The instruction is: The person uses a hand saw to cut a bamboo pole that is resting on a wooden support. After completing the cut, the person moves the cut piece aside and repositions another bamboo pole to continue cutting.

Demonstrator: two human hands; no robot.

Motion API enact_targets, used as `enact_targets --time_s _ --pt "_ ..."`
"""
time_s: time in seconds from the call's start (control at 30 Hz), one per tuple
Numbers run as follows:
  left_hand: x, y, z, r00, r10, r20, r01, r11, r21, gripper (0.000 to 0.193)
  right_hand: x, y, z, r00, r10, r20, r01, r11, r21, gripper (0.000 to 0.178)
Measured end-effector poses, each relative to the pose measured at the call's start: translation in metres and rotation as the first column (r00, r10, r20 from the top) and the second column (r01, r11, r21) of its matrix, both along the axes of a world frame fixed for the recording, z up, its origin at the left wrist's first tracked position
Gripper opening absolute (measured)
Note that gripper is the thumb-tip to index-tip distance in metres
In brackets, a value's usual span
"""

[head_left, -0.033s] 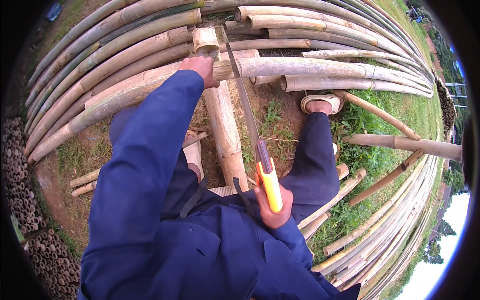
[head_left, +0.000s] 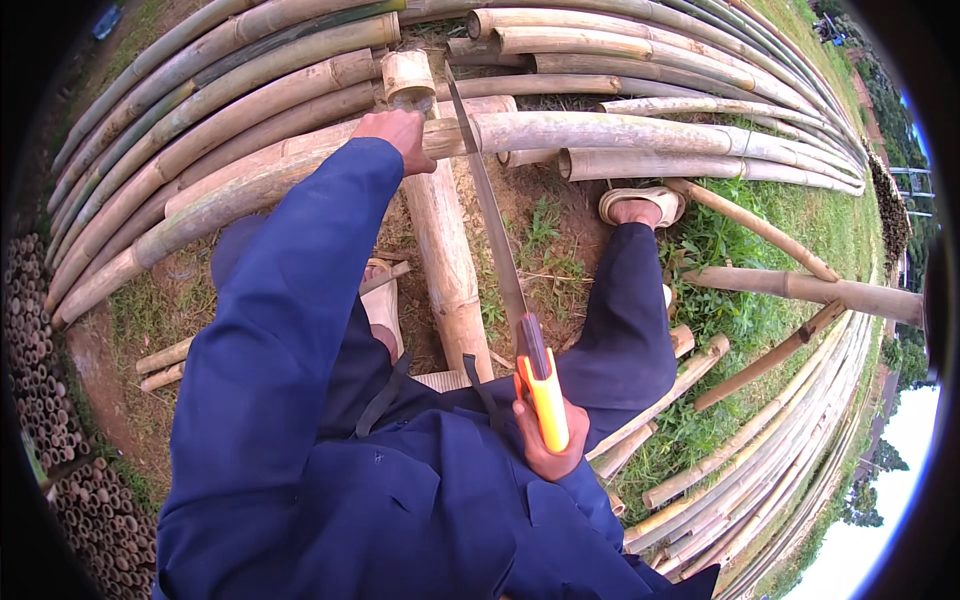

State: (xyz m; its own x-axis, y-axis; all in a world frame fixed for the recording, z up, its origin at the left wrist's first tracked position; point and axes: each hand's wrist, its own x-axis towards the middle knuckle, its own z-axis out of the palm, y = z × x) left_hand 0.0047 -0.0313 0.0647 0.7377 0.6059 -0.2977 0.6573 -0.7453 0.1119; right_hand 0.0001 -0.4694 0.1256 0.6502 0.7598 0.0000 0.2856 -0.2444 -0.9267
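Observation:
My right hand [head_left: 556,457] is wrapped around the yellow-orange handle of a hand saw [head_left: 492,215], close in front of my lap. The long blade points away from me and lies across a thick bamboo pole [head_left: 600,133], just right of my left hand. My left hand [head_left: 396,135] is closed over that pole and presses on it, knuckles up. Beneath the pole runs a lighter bamboo support [head_left: 452,270] stretching from between my legs to a notched upright end [head_left: 408,72] beyond my left hand. The blade's cutting edge is partly hidden against the pole.
Long bamboo poles [head_left: 280,125] lie side by side at the far left, with more [head_left: 640,45] at the far right. A propped bamboo frame [head_left: 800,284] stands to the right, near another pile [head_left: 740,470]. Stacked cut ends [head_left: 45,385] fill the left edge. My sandalled feet flank the support.
The saw and my right hand have come slightly back toward me. My left hand stays on the pole.

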Motion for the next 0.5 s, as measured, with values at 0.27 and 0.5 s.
enact_targets --time_s 0.27,0.5 --pt "0.019 0.004 -0.004 1.0 0.028 0.01 -0.028 1.0 0.0 0.064 0.072 0.153 -0.049 0.999 -0.019 -0.031 0.024 0.986 0.164 0.01" --pt "0.005 0.003 -0.008 1.0 0.019 -0.015 -0.019 0.999 0.027 0.068 0.022 0.036 -0.012 0.999 0.018 -0.037 -0.018 1.0 0.008 0.029"
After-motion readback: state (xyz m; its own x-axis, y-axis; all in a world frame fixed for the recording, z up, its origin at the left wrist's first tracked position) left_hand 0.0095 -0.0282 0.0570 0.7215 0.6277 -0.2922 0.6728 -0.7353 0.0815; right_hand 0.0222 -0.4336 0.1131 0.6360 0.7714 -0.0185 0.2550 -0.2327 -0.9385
